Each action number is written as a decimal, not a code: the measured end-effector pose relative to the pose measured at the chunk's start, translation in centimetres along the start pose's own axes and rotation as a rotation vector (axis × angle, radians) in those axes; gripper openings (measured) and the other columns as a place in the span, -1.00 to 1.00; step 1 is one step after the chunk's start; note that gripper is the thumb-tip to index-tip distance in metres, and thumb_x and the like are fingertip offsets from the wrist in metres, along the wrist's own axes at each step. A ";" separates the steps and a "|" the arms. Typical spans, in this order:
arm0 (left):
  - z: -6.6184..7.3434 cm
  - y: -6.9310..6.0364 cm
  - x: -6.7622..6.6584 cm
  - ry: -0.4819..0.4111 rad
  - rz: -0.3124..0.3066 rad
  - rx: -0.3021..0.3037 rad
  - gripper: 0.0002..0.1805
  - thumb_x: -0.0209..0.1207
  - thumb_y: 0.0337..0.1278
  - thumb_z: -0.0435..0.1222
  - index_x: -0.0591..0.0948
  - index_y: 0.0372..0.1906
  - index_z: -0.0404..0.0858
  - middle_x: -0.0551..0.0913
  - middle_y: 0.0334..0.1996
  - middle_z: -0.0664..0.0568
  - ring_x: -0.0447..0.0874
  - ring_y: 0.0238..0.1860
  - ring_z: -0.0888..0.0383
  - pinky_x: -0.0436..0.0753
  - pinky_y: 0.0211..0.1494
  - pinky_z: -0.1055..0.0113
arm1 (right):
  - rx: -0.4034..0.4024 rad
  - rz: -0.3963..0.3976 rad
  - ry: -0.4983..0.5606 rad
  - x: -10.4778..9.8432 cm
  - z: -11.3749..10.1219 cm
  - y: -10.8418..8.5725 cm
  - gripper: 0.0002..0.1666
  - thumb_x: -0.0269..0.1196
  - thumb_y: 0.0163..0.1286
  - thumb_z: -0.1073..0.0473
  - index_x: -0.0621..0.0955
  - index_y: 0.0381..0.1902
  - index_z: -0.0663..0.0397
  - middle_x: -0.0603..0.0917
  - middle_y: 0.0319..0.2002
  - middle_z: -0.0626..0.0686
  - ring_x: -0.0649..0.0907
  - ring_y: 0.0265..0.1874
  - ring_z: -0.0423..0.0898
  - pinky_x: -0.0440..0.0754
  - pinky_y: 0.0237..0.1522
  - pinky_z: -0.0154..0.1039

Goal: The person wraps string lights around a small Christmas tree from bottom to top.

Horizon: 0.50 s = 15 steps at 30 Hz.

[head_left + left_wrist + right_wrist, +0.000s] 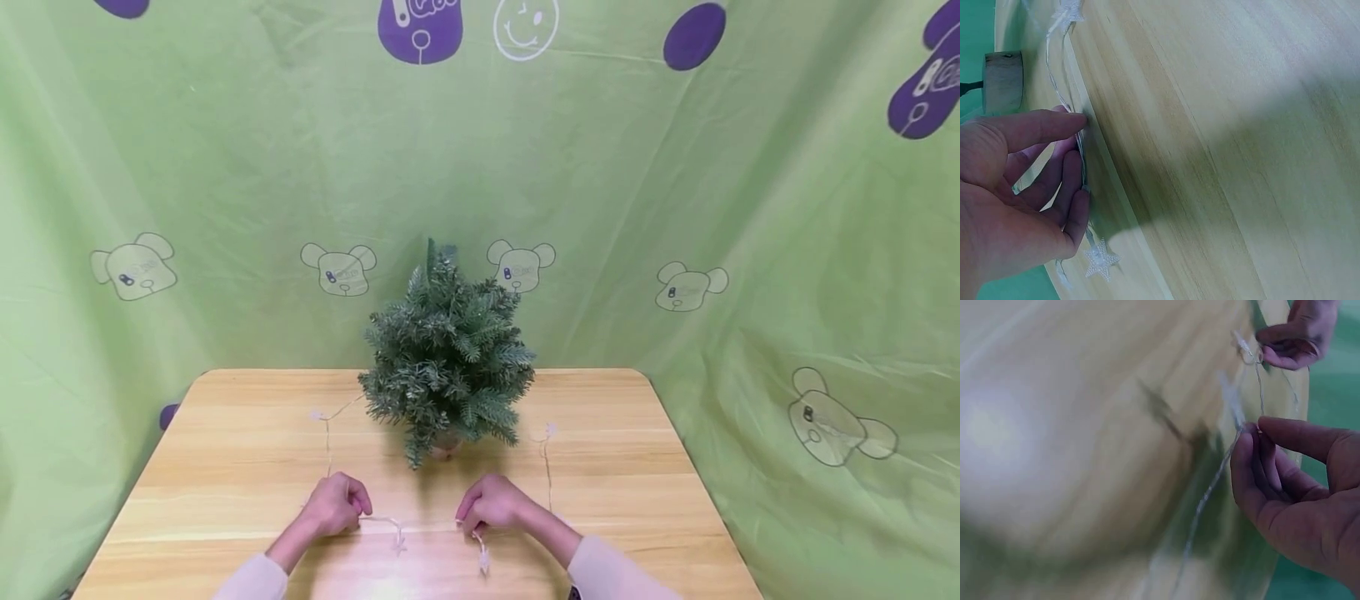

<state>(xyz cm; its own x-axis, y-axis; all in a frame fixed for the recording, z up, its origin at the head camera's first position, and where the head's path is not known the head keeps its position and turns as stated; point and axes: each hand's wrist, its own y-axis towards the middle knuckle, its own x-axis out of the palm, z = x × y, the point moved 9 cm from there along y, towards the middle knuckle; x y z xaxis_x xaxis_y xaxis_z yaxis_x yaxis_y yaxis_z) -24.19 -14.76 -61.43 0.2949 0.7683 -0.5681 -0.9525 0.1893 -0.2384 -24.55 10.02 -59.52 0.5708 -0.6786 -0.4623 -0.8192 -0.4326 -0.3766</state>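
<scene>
A strand of string lights with clear star pendants lies around the front of a small artificial pine tree (450,358). My left hand (337,504) pinches its thin wire between thumb and fingers, left of the tree's front. One star (1102,259) hangs by the fingers in the left wrist view. Across from it, my right hand (491,504) pinches another part of the strand between thumb and fingertips. From there a star (483,560) dangles toward the near side. In the right wrist view the wire (1200,506) runs down from the fingertips, and the star beside them is blurred.
The tree's round wooden base (1004,81) stands on the light wood table (622,467). More stars lie on both sides, one on the left (317,415) and one on the right (551,429). A green printed curtain (600,167) surrounds the table.
</scene>
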 end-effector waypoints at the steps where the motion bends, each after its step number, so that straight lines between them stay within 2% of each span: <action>1: 0.1 0.0 0.0 0.008 -0.001 0.003 -0.63 0.18 -0.45 -0.74 0.72 -0.47 -0.28 0.62 -0.62 0.00 0.49 -0.58 0.18 0.56 -0.50 0.39 | 0.000 -0.014 0.000 -0.2 -0.3 0.0 -0.84 0.41 -0.04 0.49 0.75 -0.41 0.32 0.75 -0.55 0.11 0.72 -0.60 -0.03 0.80 -0.34 0.02; 5: 0.4 -0.2 0.0 0.034 -0.003 -0.005 -0.68 0.27 -0.39 -0.70 0.73 -0.47 -0.27 0.59 -0.65 0.04 0.46 -0.60 0.19 0.55 -0.45 0.35 | -0.008 -0.036 -0.018 -1.2 -1.2 0.1 -0.85 0.38 0.00 0.49 0.74 -0.39 0.31 0.76 -0.50 0.15 0.70 -0.58 -0.08 0.80 -0.31 0.01; 10: 0.7 -0.5 -0.2 0.066 -0.013 -0.001 -0.74 0.34 -0.31 -0.64 0.71 -0.47 -0.26 0.63 -0.59 0.04 0.51 -0.53 0.15 0.58 -0.36 0.30 | 0.002 -0.041 -0.008 -2.5 -1.9 0.0 -0.83 0.36 0.02 0.49 0.74 -0.36 0.35 0.77 -0.43 0.22 0.68 -0.56 -0.11 0.80 -0.27 0.01; 15: 1.1 -0.7 -1.0 0.071 -0.057 0.030 -0.80 0.29 -0.19 -0.60 0.70 -0.46 -0.26 0.70 -0.54 0.03 0.57 -0.49 0.11 0.61 -0.34 0.31 | 0.027 -0.083 0.045 -3.9 -2.6 -0.3 -0.85 0.37 0.07 0.46 0.72 -0.33 0.37 0.76 -0.41 0.25 0.70 -0.52 -0.07 0.80 -0.29 -0.10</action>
<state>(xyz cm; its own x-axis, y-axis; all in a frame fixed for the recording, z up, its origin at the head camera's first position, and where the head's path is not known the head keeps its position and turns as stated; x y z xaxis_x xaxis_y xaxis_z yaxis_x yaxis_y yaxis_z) -23.91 -14.97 -59.83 0.3523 0.7108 -0.6088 -0.9355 0.2503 -0.2492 -26.66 11.28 -55.49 0.6333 -0.6671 -0.3923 -0.7669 -0.4730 -0.4337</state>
